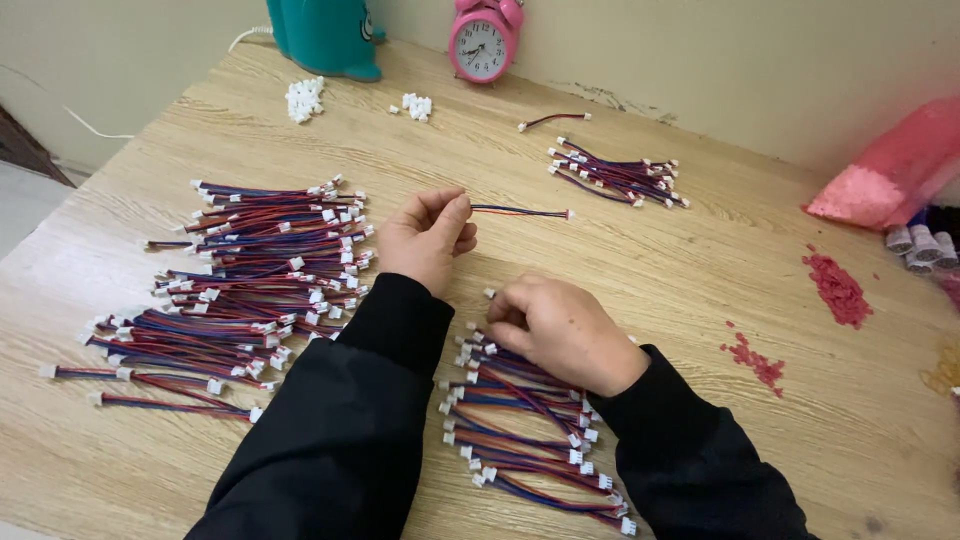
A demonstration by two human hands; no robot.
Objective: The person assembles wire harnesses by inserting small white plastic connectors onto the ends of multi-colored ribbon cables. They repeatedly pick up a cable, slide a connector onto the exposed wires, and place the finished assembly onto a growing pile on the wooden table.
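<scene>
On the wooden desk [700, 260], the left hand [425, 238] is lifted a little. Its fingers [448, 215] are pinched shut on one end of a thin red and blue wire [520, 212]. That wire sticks out to the right, above the desk, and has a small white plug at its far end.

The right hand [560, 330] rests low, on top of a small pile of wires [530, 440] just in front of the person. Its fingers are curled in, touching the top of that pile. It is too hard to see if they have a wire in their grip.

A big heap of the same wires [255, 290] lies to the left, beside the left sleeve. A little bunch of wires [615, 175] lies farther back on the right. One lone wire [553, 120] lies near it.

White plugs [305, 98] sit in small clumps at the back. A pink clock [483, 40] and a teal thing [325, 35] stand by the wall. Red bits [838, 288] are scattered at the right, near a pink bag [895, 165].
</scene>
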